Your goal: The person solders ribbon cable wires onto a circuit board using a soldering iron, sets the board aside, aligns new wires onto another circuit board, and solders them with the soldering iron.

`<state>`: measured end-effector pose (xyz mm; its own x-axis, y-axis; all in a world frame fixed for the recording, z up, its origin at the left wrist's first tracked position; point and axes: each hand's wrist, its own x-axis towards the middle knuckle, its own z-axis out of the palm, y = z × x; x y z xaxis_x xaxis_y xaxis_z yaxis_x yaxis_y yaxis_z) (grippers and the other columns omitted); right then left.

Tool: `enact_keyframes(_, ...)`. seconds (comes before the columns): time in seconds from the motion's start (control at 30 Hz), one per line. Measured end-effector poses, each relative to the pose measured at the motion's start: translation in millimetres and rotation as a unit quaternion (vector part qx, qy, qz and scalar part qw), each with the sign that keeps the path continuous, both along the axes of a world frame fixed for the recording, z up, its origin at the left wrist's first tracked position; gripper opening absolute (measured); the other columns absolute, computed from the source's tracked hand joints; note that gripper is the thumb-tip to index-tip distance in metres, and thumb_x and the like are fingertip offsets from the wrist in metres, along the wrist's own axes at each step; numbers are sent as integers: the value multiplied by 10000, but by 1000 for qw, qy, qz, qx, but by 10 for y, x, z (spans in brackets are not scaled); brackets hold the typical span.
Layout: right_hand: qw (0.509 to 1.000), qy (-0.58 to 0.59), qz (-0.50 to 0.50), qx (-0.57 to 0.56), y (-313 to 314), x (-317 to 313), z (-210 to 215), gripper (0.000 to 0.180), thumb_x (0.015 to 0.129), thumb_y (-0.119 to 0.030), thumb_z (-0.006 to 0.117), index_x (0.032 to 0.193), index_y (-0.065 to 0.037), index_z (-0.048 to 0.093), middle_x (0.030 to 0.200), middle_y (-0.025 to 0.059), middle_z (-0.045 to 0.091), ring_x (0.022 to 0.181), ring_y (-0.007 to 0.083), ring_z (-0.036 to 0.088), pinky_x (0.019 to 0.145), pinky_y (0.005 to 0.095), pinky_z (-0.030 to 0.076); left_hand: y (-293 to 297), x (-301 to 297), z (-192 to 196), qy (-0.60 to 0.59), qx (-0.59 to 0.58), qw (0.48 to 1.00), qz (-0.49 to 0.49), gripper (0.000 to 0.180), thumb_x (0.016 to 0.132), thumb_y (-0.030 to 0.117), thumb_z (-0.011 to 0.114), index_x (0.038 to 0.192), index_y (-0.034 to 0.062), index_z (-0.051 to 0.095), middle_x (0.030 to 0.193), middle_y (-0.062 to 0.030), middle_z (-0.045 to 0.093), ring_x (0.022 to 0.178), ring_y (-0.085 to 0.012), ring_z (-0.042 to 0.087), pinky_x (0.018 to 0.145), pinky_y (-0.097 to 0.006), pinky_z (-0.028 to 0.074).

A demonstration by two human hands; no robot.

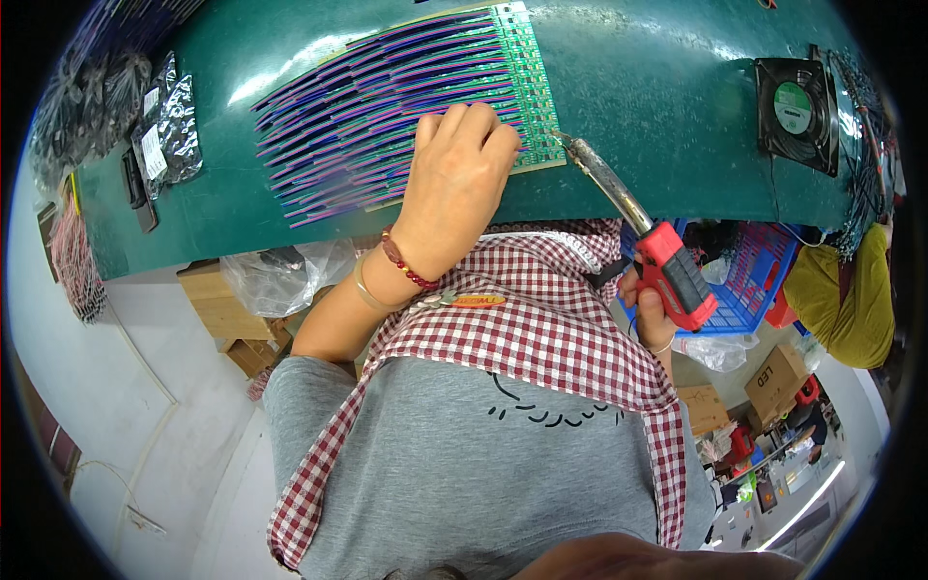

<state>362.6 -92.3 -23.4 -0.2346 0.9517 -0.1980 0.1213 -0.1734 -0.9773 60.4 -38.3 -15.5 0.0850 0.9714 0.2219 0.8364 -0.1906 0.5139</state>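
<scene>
A green circuit board panel (536, 92) lies on the green table, with many thin blue, purple and pink wires (329, 126) running left from it in rows. My left hand (462, 159) is closed low over the wires beside the board's lower part. A wire end shows just right of its fingers; the fingertips themselves are hidden. My right hand (652, 307) grips a soldering iron (619, 193) by its red and black handle. The iron's tip is at the board's right edge, close to my left fingers; whether it touches a pad is too small to tell.
A black fan (797, 114) stands at the table's right, near a cable bundle (855, 145). Bagged parts (169, 126) and more wires lie at the left. Below the table edge are a blue basket (749, 275), an olive cloth (841, 304) and cardboard boxes (227, 304).
</scene>
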Motion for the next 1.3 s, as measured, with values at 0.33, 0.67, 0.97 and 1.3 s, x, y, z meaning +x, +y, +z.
enact_keyframes(0.33, 994, 88, -65, -1, 108, -158, 60, 620, 923, -509, 611, 1209, 30, 497, 685, 68, 536, 521, 127, 474, 515, 288, 434, -19, -16, 59, 17, -12, 1000, -3, 141, 763, 86, 741, 858, 101, 638, 876, -25, 565, 865, -220, 557, 771, -370, 387)
enact_keyframes(0.67, 969, 165, -149, 107, 439, -147, 212, 531, 979, -450, 507, 1193, 34, 470, 706, 88, 547, 466, 115, 446, 496, 272, 449, 1325, -680, -61, 113, 101, 988, -35, 108, 832, 125, 659, 920, 66, 635, 909, -102, 607, 922, -312, 575, 796, -420, 453)
enact_keyframes(0.97, 913, 145, -258, 280, 656, 619, 545, 508, 1022, -427, 451, 1273, 15, 469, 704, 68, 527, 510, 108, 460, 512, 256, 420, 1410, -626, -250, 142, 103, 982, -74, 103, 831, 63, 623, 877, 30, 538, 835, -142, 566, 851, -354, 554, 755, -456, 442)
enact_keyframes(1.3, 871, 0, -443, 211, 1822, 1226, 317, 283, 942, -264, 658, 1018, 9, 652, 612, 27, 568, 420, 83, 468, 419, 236, 395, 1326, -644, -125, 79, 79, 990, -80, 115, 804, -8, 662, 811, -3, 547, 796, -153, 562, 767, -346, 571, 708, -413, 468)
